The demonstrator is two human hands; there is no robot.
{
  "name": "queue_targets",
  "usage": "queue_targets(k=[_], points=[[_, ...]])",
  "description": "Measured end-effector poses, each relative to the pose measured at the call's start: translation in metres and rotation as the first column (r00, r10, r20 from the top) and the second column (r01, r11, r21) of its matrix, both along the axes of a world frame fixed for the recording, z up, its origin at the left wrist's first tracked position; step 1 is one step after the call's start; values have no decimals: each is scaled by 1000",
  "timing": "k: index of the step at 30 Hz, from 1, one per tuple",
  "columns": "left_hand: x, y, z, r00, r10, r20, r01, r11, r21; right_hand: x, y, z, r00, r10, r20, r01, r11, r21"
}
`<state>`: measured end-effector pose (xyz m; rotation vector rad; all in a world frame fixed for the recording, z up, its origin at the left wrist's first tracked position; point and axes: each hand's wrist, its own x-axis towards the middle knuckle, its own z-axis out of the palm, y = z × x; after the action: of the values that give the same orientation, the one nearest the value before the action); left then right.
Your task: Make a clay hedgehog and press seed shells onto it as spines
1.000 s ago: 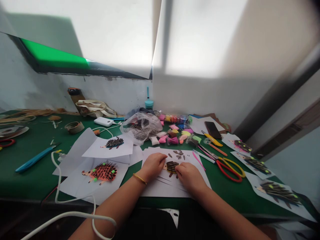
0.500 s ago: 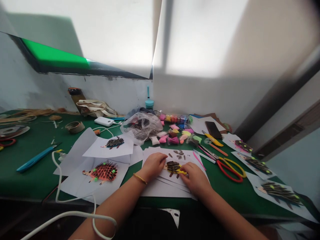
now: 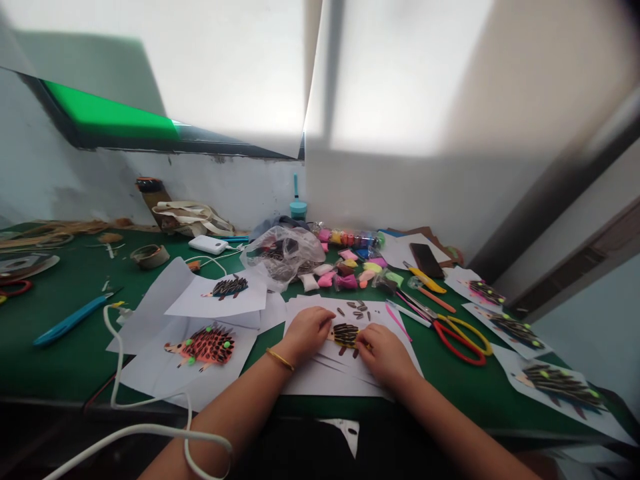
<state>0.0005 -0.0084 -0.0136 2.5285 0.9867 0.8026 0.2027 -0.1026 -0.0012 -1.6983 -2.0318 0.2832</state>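
Note:
A yellow clay hedgehog [image 3: 346, 335] with dark striped seeds for spines and brown feet lies on a stack of white paper [image 3: 320, 385]. My left hand [image 3: 309, 331] rests on the paper at its head end, fingers loosely bent and fingertips close to the hedgehog. At the tail end is my right hand [image 3: 386, 352], its thumb and fingers pinched together over the yellow clay; what sits between them is hidden. Several loose sunflower seeds [image 3: 359, 309] lie on the paper just beyond the hedgehog.
Scissors with red and yellow handles [image 3: 460, 340] lie to the right, beside a yellow cutter [image 3: 426, 277]. Behind are clay packets [image 3: 346, 281] and a clear plastic bag [image 3: 285, 257]. Finished hedgehog pictures [image 3: 200, 347] flank the stack. A white cable [image 3: 120, 440] crosses the left front.
My right fingers have shifted slightly left and curled in over the hedgehog's tail end, covering more of the yellow clay. My left hand stays nearly still.

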Motion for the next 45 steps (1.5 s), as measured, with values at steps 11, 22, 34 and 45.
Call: queue_targets(k=[11,22,34,45], points=[[0,-7,8,991,-118,62,106,980,167,-1,-2,-6,998,-5,-63,8,999,50],[8,-23,18,966,-239,-96,257,930,262,2,-2,-13,993,3,-120,6,997,81],[11,-27,21,965,-237,-112,260,923,284,7,-2,-15,985,-13,-174,24,998,63],[15,-28,18,950,-268,-162,306,901,306,15,-9,-17,985,-24,-172,49,989,139]])
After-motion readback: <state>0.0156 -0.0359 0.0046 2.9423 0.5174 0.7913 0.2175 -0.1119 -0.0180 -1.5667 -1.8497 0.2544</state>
